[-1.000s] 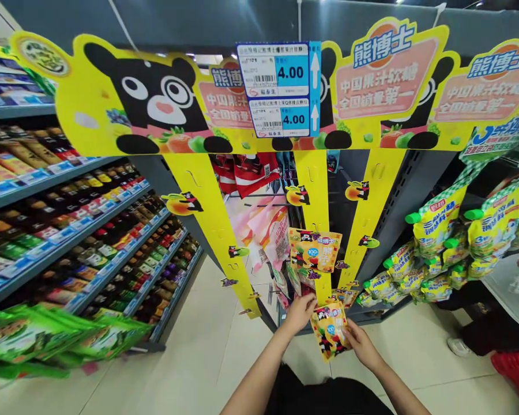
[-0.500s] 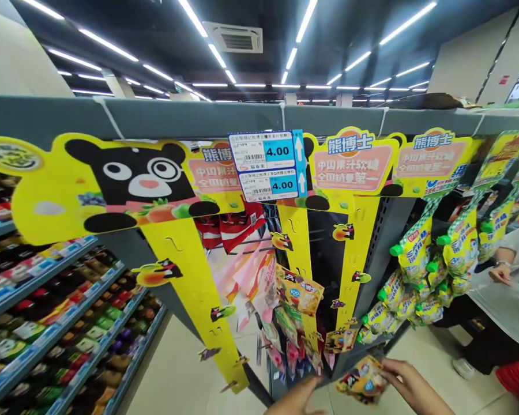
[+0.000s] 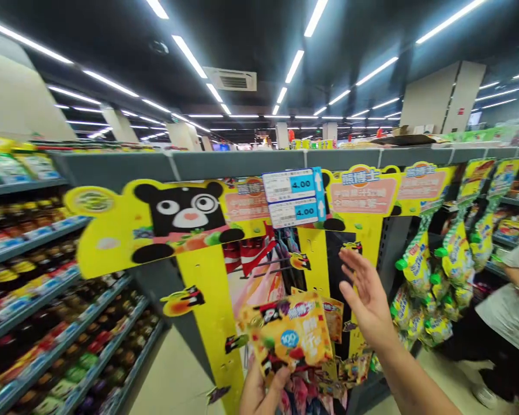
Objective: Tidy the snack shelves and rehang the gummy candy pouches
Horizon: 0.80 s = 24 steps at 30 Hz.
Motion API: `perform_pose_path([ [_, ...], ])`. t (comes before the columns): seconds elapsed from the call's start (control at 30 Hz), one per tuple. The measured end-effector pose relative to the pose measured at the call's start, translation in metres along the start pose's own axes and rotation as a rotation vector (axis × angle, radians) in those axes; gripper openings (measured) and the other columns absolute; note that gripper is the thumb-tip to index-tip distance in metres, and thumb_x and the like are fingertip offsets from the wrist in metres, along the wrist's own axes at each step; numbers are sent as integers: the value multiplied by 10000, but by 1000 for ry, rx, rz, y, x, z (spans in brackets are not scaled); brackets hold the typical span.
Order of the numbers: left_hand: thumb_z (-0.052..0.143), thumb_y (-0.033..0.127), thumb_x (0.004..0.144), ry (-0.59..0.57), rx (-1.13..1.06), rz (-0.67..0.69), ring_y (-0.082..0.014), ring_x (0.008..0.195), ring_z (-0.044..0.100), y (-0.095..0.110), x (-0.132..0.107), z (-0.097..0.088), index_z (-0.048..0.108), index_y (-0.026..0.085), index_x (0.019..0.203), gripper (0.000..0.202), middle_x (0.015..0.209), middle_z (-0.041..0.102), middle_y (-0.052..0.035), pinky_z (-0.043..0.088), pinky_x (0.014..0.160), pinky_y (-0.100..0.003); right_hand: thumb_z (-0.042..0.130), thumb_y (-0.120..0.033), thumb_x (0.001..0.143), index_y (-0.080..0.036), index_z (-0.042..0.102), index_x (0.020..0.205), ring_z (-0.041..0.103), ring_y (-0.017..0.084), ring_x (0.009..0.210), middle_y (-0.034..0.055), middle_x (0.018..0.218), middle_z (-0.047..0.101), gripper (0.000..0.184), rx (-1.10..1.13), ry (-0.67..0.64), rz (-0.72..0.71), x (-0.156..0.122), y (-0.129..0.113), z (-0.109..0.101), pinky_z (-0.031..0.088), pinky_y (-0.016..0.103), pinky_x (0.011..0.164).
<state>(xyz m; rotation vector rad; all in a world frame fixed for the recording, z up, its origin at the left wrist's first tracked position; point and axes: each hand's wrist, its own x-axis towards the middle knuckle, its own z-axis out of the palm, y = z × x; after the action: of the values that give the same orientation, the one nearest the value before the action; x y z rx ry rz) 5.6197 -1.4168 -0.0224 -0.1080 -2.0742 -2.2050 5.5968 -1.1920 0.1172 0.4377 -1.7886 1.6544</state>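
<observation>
A shop aisle is shown under strip lights, and the grey shelf end is faced by a yellow card display. At the bottom edge the left hand is seen closed on the lower edge of a bag, yellow-orange and printed with sweets, with the thumb lapped over its front. The bag is held upright in front of the display's middle strip. The right hand is raised just to the right of the bag with fingers spread and straight, and nothing is gripped. Whether it touches the bag cannot be told. A second bag is hung behind, between the held bag and the right hand. Above, a bear header and two blue price tags marked 4.00 are fixed. Green-capped pouches are hung to the right, and a person in a pale top is seen beyond them. Stocked shelves are ranged on the left.
</observation>
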Motion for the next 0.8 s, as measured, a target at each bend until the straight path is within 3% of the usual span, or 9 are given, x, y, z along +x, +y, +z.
perform_pose_path([
  [0.07,702,703,743,33,-87,20,-303,1178,624,19,1,5,579,150,1286,785,1258,664,-163,511,1006,-371,660,-426,926,-262,501,1363,477,177,1353,72,1460,475,493,45,1,26,29,-7,17,434,332,1151],
  [0.17,729,672,740,30,-153,20,-297,1200,616,47,4,14,552,143,1317,803,1280,652,-163,499,1028,-363,748,-521,824,-184,622,1151,610,191,1163,91,1270,621,486,200,-60,158,57,-11,35,522,299,1012],
  [0.3,696,579,827,-91,-172,111,-272,1233,605,73,13,16,566,154,1332,673,1322,637,-141,496,1050,-340,879,-493,655,-173,656,1045,669,202,1011,58,1080,692,551,445,-121,419,67,-17,46,552,299,923],
  [0.43,632,519,897,-174,-147,226,-277,1266,592,88,25,16,524,161,1399,626,1380,601,-147,519,1040,-362,858,-535,665,-156,671,933,692,206,868,57,912,711,501,542,-102,525,67,-20,47,571,317,826],
  [0.5,634,526,892,-129,-123,261,-286,1305,562,96,27,19,532,156,1398,635,1399,587,-147,510,1058,-368,860,-529,648,-152,679,879,691,205,817,56,868,713,477,537,-100,527,70,-21,45,570,310,773],
  [0.63,679,575,837,34,-122,257,-287,1368,499,111,21,32,550,158,1389,704,1486,509,-128,491,1081,-339,887,-471,578,-150,722,864,691,218,796,64,854,717,461,502,-218,567,83,-28,36,568,301,716],
  [0.8,720,606,782,129,-77,235,-289,1402,457,109,14,38,531,156,1397,786,1497,497,-123,440,1133,-323,908,-436,561,-128,734,808,659,171,633,88,817,717,432,404,-294,617,95,-35,28,552,264,604],
])
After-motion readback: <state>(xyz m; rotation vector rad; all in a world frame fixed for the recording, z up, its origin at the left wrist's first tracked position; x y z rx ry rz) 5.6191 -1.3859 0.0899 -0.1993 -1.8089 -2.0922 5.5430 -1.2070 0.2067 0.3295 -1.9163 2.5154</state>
